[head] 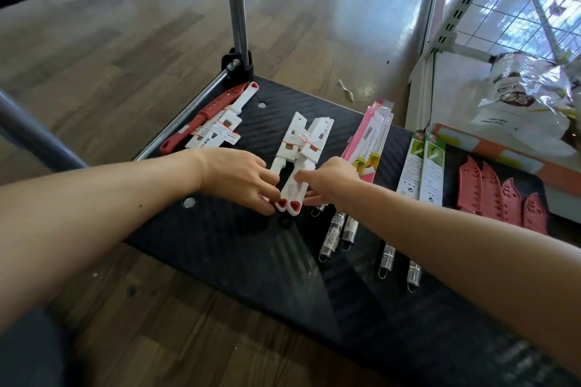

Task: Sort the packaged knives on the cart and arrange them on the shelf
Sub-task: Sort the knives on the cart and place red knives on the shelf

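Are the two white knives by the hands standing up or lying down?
Lying down. Both white packaged knives lie side by side on the black cart deck.

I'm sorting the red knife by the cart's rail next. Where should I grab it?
Take the red knife by its handle, from above at the near end: the handle points toward you and juts free, while the rail and white packs hem in its sides.
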Demonstrator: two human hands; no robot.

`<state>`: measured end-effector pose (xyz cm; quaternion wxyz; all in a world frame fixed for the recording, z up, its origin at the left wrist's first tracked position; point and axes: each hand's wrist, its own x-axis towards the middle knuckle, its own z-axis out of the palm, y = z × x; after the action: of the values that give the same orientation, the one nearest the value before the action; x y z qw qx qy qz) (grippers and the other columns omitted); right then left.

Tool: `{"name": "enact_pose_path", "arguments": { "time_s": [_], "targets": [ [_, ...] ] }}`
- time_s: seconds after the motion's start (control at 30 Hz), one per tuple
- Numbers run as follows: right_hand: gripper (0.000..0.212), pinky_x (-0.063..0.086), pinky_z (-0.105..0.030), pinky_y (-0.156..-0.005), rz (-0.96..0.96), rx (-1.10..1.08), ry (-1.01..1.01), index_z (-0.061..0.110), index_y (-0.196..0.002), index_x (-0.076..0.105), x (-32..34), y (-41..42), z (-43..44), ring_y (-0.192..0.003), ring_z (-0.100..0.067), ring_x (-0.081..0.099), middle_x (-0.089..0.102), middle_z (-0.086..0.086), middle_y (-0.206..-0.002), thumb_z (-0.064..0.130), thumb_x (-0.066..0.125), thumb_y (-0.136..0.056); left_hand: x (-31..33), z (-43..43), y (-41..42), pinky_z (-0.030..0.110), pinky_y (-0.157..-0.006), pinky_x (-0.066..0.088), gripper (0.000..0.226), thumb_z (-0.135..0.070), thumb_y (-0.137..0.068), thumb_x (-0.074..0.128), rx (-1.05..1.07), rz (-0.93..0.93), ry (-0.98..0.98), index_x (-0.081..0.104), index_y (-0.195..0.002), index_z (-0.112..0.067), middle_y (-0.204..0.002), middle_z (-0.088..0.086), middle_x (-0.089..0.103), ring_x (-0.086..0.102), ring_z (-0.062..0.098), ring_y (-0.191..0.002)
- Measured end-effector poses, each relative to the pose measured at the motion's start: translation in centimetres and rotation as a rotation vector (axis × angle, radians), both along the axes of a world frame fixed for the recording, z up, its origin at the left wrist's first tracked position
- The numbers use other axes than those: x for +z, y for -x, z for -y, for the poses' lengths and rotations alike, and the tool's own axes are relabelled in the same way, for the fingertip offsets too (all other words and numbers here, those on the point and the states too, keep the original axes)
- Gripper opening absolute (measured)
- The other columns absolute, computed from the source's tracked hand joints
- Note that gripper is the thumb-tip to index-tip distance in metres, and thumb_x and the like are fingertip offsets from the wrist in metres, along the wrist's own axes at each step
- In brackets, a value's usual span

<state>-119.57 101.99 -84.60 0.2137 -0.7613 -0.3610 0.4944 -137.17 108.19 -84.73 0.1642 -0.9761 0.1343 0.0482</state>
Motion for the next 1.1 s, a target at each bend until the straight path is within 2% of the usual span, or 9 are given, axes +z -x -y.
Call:
{"name": "enact_pose_path", "arguments": {
  "time_s": [0.2,0.3,0.4,0.53,0.67,0.77,0.87,0.97,1.1],
  "targets": [
    [0.024,0.055,-0.017,-0.048,0.042,0.0,-0.02,0.005,-0.091,0.054,0.0,-0.4,-0.2,-0.063,-0.018,0.066,0.06,-0.006,-0.079,0.025,0.065,-0.087,0.0,-0.9,0.2,0.024,-0.045,0.047,0.07,-0.004,-0.054,0.081,0.103,0.055,-0.001,0.045,-0.11,-0.023,-0.095,0.0,0.068,0.062,0.017,-0.07],
    [0.029,0.06,-0.026,-0.069,0.067,0.006,-0.034,0.004,-0.098,0.057,0.0,-0.7,-0.6,-0.061,-0.015,0.068,0.061,-0.005,-0.078,0.03,0.065,-0.086,-0.1,-0.8,0.3,0.025,-0.042,0.048,0.068,-0.005,-0.052,0.083,0.146,0.065,-0.01,0.046,-0.107,-0.022,-0.096,0.001,0.068,0.063,0.018,-0.069],
    [0.029,0.06,-0.028,-0.073,0.086,0.009,-0.065,0.005,-0.099,0.057,0.3,-1.0,-1.0,-0.066,-0.016,0.071,0.062,-0.004,-0.077,0.03,0.064,-0.087,-0.2,-0.8,0.4,0.025,-0.042,0.048,0.061,-0.005,-0.053,0.083,0.18,0.09,-0.034,0.052,-0.102,-0.021,-0.095,0.0,0.068,0.063,0.018,-0.068],
    [0.021,0.059,-0.028,-0.076,0.097,0.055,-0.105,0.008,-0.084,0.058,0.7,-1.2,-1.4,-0.074,-0.017,0.072,0.062,-0.004,-0.072,0.028,0.063,-0.088,-0.4,-0.9,1.0,0.032,-0.043,0.052,0.054,-0.003,-0.059,0.079,0.288,0.148,-0.015,0.053,-0.104,-0.017,-0.096,0.003,0.068,0.063,0.021,-0.067],
    [0.015,0.058,-0.022,-0.068,0.113,0.15,-0.17,0.012,-0.089,0.059,1.1,-0.4,-2.6,-0.07,-0.013,0.067,0.062,-0.002,-0.073,0.027,0.06,-0.09,-0.5,-1.4,2.4,0.033,-0.044,0.053,0.043,-0.019,-0.064,0.081,0.658,0.201,0.008,0.067,-0.104,-0.013,-0.088,0.005,0.07,0.066,0.025,-0.069],
    [0.011,0.059,-0.032,-0.076,0.161,0.247,-0.256,0.014,-0.092,0.058,0.9,0.8,-4.0,-0.077,-0.019,0.068,0.061,-0.001,-0.074,0.024,0.06,-0.091,-0.4,-1.8,3.1,0.035,-0.069,0.051,0.041,-0.03,-0.088,0.059,1.052,0.25,0.044,0.054,-0.126,-0.018,-0.12,0.001,0.061,0.058,0.023,-0.107],
    [0.012,0.057,-0.038,-0.083,0.214,0.322,-0.316,0.018,-0.098,0.061,0.1,1.9,-5.6,-0.081,-0.017,0.065,0.061,0.002,-0.081,0.025,0.061,-0.089,-0.5,-2.4,3.0,0.037,-0.08,0.047,0.041,-0.034,-0.093,0.046,1.42,0.272,0.183,0.043,-0.132,-0.02,-0.129,0.001,0.052,0.048,0.024,-0.119],
    [0.022,0.054,-0.036,-0.088,0.244,0.364,-0.367,0.017,-0.109,0.063,-0.4,2.5,-7.4,-0.087,-0.014,0.059,0.06,0.004,-0.095,0.021,0.063,-0.087,-0.7,-3.5,2.9,0.041,-0.083,0.046,0.036,-0.033,-0.092,0.047,1.572,0.336,0.297,0.048,-0.124,-0.017,-0.125,0.005,0.054,0.05,0.028,-0.116],
    [0.033,0.05,-0.035,-0.086,0.426,0.526,-0.471,0.014,-0.119,0.061,-0.5,3.2,-10.3,-0.103,-0.022,0.058,0.062,-0.004,-0.114,0.012,0.06,-0.086,-1.1,-4.9,2.9,0.04,-0.08,0.046,0.032,-0.033,-0.092,0.046,1.665,0.433,0.337,0.051,-0.118,-0.015,-0.121,0.007,0.055,0.051,0.029,-0.111]
  ]
}}
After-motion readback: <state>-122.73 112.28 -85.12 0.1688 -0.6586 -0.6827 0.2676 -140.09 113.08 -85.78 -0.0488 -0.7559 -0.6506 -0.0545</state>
